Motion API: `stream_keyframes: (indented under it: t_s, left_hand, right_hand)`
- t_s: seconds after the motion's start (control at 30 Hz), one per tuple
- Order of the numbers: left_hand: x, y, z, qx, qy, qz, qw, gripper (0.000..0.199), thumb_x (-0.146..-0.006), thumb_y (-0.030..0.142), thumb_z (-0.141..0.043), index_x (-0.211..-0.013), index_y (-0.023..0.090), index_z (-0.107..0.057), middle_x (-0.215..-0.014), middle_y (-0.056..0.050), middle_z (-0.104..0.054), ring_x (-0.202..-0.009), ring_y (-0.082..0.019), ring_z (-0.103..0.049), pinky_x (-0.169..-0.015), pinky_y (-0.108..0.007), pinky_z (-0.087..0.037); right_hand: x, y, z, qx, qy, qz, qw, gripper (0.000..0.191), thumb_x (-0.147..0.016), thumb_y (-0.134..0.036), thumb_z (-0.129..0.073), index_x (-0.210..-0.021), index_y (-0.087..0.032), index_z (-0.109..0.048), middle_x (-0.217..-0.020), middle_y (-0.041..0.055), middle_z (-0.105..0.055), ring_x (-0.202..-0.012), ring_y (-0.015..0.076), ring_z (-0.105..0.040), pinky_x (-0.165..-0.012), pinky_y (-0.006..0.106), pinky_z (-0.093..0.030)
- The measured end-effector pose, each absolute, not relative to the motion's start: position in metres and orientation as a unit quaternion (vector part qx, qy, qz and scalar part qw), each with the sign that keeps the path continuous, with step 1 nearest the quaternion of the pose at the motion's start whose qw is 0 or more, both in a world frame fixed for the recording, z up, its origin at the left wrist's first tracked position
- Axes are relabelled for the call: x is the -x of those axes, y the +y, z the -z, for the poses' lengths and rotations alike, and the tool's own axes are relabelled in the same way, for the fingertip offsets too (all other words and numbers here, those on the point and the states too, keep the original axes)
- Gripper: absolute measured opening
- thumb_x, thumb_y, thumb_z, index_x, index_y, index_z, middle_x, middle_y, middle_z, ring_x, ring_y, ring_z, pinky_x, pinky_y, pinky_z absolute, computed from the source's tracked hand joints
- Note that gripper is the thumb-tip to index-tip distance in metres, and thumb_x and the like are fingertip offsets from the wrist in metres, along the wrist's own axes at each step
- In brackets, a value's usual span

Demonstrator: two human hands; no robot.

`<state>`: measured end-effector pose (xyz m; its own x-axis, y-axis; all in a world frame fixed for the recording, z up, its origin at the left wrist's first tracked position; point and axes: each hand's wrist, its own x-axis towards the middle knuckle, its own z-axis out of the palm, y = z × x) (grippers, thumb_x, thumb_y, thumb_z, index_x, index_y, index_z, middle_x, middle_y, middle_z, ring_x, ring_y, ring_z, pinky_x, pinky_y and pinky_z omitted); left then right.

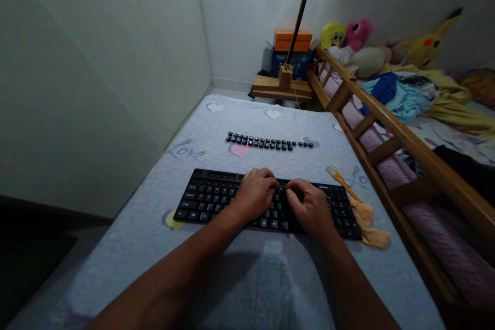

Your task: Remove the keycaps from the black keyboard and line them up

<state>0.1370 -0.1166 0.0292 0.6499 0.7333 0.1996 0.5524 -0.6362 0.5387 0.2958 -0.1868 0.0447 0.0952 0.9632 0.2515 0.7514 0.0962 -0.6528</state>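
Note:
A black keyboard [216, 196] lies on the quilted sheet in front of me, with some of its keys hidden under my hands. My left hand [257, 191] rests over its middle, fingers bent and closed together, fingertips at the upper key rows. Close beside it, my right hand [309, 203] is curled over the keys, thumb and forefinger drawn together. Whatever small piece either hand pinches is hidden by the fingers. Beyond the keyboard, loose black keycaps [266, 143] are lined up in two rows, the farther row reaching more to the right.
A flat brush with a yellow handle [340, 178] and a crumpled orange cloth [365, 221] lie at the keyboard's right end. A wooden bed rail [379, 113] runs along the right side. Past the far edge stands a pole on a wooden base [284, 82], before stacked boxes [293, 41].

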Motion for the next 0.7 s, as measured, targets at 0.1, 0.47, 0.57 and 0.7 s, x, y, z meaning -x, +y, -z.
stream_keyframes:
  t_s: [0.1, 0.47, 0.57, 0.7]
  left_hand:
    - [-0.1372, -0.1157, -0.0278, -0.882, 0.364, -0.203, 0.221, 0.019, -0.084, 0.015, -0.055, -0.092, 0.021, -0.072, -0.103, -0.004, -0.065, -0.100, -0.022, -0.056, -0.092, -0.037, -0.044]
    - [-0.1377, -0.1150, -0.0269, -0.878, 0.364, -0.208, 0.231, 0.020, -0.083, 0.015, -0.055, -0.091, 0.021, -0.072, -0.103, -0.004, -0.065, -0.100, -0.022, -0.056, -0.093, -0.038, -0.043]
    - [-0.1377, -0.1140, -0.0260, -0.875, 0.366, -0.211, 0.236, 0.020, -0.083, 0.014, -0.055, -0.092, 0.022, -0.072, -0.103, -0.004, -0.065, -0.101, -0.022, -0.056, -0.093, -0.038, -0.043]
    - [-0.1376, -0.1134, -0.0269, -0.871, 0.371, -0.209, 0.246, 0.021, -0.082, 0.013, -0.055, -0.091, 0.022, -0.072, -0.103, -0.004, -0.064, -0.101, -0.022, -0.055, -0.093, -0.038, -0.043]
  right_hand:
    - [-0.2949, -0.1865, -0.0443, 0.656, -0.651, -0.161, 0.347, 0.014, -0.084, -0.019, -0.051, -0.080, -0.018, -0.064, -0.077, 0.0017, -0.066, -0.075, 0.0168, -0.061, -0.073, 0.026, -0.042]
    - [-0.2928, -0.1893, -0.0446, 0.633, -0.655, -0.191, 0.365, 0.017, -0.086, -0.018, -0.048, -0.081, -0.018, -0.064, -0.076, 0.0004, -0.065, -0.074, 0.0154, -0.061, -0.070, 0.024, -0.042]
    - [-0.2917, -0.1899, -0.0457, 0.635, -0.649, -0.191, 0.373, 0.017, -0.087, -0.019, -0.048, -0.080, -0.018, -0.064, -0.076, 0.0005, -0.065, -0.074, 0.0155, -0.060, -0.070, 0.024, -0.042]
    - [-0.2903, -0.1897, -0.0450, 0.646, -0.630, -0.199, 0.381, 0.018, -0.088, -0.021, -0.049, -0.080, -0.018, -0.065, -0.073, 0.0001, -0.064, -0.071, 0.0153, -0.059, -0.068, 0.024, -0.041]
